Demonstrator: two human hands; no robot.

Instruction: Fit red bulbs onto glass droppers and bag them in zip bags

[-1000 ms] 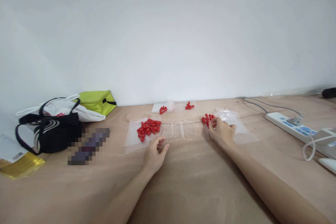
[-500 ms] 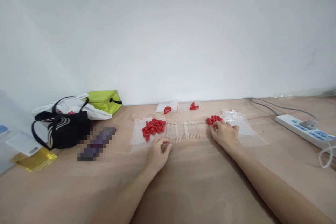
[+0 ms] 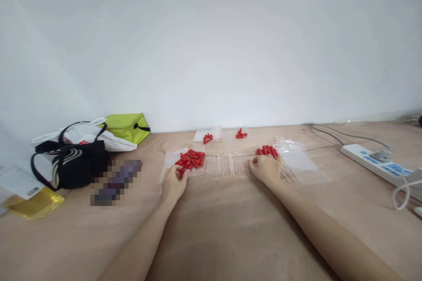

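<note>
A pile of red rubber dropper bulbs [image 3: 194, 157] lies on a clear zip bag [image 3: 169, 158] left of centre. At its near edge my left hand [image 3: 173, 183] has thumb and fingers closed around one bulb. Thin glass dropper tubes [image 3: 227, 167] lie side by side in the middle. My right hand [image 3: 266, 169] is at the right end of this row, fingertips together and low; what they hold is hidden. Just beyond it lie droppers with red bulbs fitted [image 3: 267, 151], their thin tubes partly covered by the hand.
Flat clear zip bags [image 3: 301, 162] lie to the right, with a white power strip [image 3: 379, 162] farther over. More bagged droppers [image 3: 226, 135] rest near the wall. On the left are a black bag [image 3: 82, 164], a lime-green bag [image 3: 127, 126] and a blurred-out flat object [image 3: 116, 183].
My left hand has moved left onto the pile of red bulbs. My right hand has shifted left from the fitted droppers to the end of the tube row, uncovering their tubes.
</note>
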